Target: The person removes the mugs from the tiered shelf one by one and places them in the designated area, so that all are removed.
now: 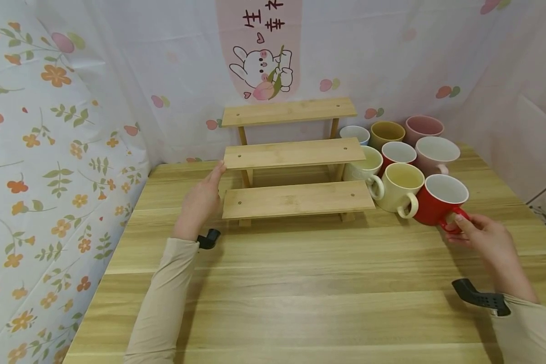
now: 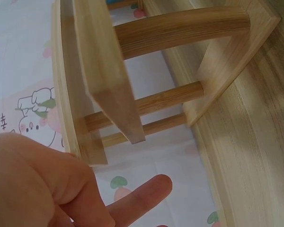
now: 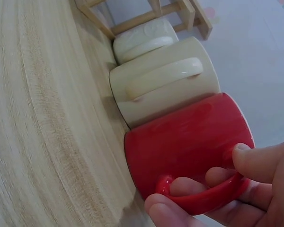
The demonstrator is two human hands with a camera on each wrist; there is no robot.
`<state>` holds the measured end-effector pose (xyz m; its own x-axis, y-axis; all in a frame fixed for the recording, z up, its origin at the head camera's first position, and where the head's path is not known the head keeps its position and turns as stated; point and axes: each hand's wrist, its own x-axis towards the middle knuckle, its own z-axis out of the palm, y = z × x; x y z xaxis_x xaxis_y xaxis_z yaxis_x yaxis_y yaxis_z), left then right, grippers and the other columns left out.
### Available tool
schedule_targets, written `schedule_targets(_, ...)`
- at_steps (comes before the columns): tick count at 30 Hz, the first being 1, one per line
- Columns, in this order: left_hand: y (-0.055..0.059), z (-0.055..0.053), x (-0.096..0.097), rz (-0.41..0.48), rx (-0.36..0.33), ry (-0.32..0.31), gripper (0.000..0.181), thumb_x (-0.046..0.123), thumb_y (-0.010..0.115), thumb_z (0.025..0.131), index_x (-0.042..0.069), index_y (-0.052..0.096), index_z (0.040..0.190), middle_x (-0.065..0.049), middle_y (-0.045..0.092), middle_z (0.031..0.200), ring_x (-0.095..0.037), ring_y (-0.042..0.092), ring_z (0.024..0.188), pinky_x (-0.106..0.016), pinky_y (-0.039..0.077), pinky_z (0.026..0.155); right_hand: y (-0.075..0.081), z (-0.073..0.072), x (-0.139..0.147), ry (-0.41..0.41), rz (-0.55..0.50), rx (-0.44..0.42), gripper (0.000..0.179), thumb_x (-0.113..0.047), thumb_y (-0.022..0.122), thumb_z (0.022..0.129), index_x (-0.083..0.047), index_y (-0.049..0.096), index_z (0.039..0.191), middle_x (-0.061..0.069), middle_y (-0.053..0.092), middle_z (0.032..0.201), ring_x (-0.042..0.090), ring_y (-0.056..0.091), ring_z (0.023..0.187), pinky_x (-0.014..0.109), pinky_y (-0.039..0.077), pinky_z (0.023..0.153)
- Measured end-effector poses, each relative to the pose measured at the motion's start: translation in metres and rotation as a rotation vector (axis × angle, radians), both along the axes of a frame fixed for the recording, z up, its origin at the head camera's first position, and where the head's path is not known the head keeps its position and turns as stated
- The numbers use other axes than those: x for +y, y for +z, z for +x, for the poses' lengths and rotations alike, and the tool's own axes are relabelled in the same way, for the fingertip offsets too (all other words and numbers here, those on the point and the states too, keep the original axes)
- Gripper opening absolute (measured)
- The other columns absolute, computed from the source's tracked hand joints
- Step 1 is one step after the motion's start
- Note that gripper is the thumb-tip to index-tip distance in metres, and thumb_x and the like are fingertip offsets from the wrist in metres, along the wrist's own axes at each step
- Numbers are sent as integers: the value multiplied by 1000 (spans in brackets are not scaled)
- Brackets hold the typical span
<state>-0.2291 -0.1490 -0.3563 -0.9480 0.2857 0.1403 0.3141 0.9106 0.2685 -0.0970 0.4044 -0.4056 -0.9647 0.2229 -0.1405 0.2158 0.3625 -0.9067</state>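
My right hand (image 1: 487,237) grips the handle of a red mug (image 3: 184,142) with a white inside, its thumb and fingers curled round the loop. The mug stands upright at the front right of a cluster of mugs, close beside a cream mug (image 1: 398,187). My left hand (image 1: 202,202) is at the left end of a three-tier wooden rack (image 1: 296,199), with a fingertip at the corner of the middle shelf. One of its fingers (image 2: 142,198) points out straight in the left wrist view. Whether it presses the wood cannot be told.
Behind the red mug stand a pale pink mug (image 1: 437,151), another red mug (image 1: 398,153), a rose mug (image 1: 424,129), a mustard mug (image 1: 387,132) and a white-and-blue mug (image 1: 355,135). A pale embossed mug (image 1: 366,164) stands by the rack's right end. Printed cloth (image 1: 173,65) surrounds the table (image 1: 273,303).
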Motion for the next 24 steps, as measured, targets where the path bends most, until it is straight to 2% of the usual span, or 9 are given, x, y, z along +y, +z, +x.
schedule_targets(3,1,0,0,6,-8,2,69,-11,47,86,11,30,149,-2,29,156,-20,41,48,-30,35,46,2,1,-1,-4,20,-12,23,-27,49,99,-5,53,105,-26,62,75,-2,66,65,16,54,58)
schedule_targets(6,0,1,1,14,-8,-4,69,-11,47,86,11,30,149,-2,28,157,-19,40,48,-30,35,46,4,1,-3,-10,90,-23,42,-28,48,99,11,51,114,-29,60,73,-5,66,62,14,52,58)
schedule_targets(9,0,1,1,23,4,-11,69,-12,47,85,10,30,148,-3,29,156,-19,39,48,-29,34,46,8,1,-4,-19,267,-38,55,-33,46,99,18,48,121,-25,61,70,-9,61,58,12,48,55)
schedule_targets(12,-1,1,0,28,10,-15,70,-13,47,84,9,30,148,-4,29,156,-18,37,47,-29,33,46,12,1,-4,-18,439,-50,56,-35,47,99,17,51,121,-8,68,69,-8,56,55,16,44,53)
schedule_targets(14,-1,1,0,26,7,-15,71,-13,47,84,9,30,149,-4,29,157,-18,37,47,-29,33,46,14,1,-4,2,498,-60,55,-35,46,99,16,53,119,6,70,70,-5,56,54,20,43,52)
schedule_targets(15,-1,1,0,23,3,-15,71,-13,47,84,9,29,149,-4,28,157,-18,36,47,-29,33,45,15,1,-4,15,510,-66,54,-35,46,99,15,53,118,10,71,71,-4,57,54,21,43,52)
schedule_targets(17,-1,1,-1,18,-5,-11,71,-13,48,84,10,29,149,-3,27,157,-17,36,46,-29,33,45,17,0,-3,40,526,-70,53,-34,45,99,15,55,115,13,72,72,0,59,55,24,44,52)
schedule_targets(21,-2,1,-1,13,-11,-7,71,-12,48,84,10,29,149,-2,26,158,-18,35,47,-29,32,45,21,-4,-2,60,605,-83,50,-36,46,99,11,59,106,11,70,71,10,55,58,28,41,52)
schedule_targets(24,-2,1,-1,13,-7,-7,72,-12,48,84,11,29,149,-3,27,157,-18,36,47,-29,32,45,24,-6,0,65,644,-102,52,-39,46,98,11,58,109,18,68,76,21,56,66,30,39,54)
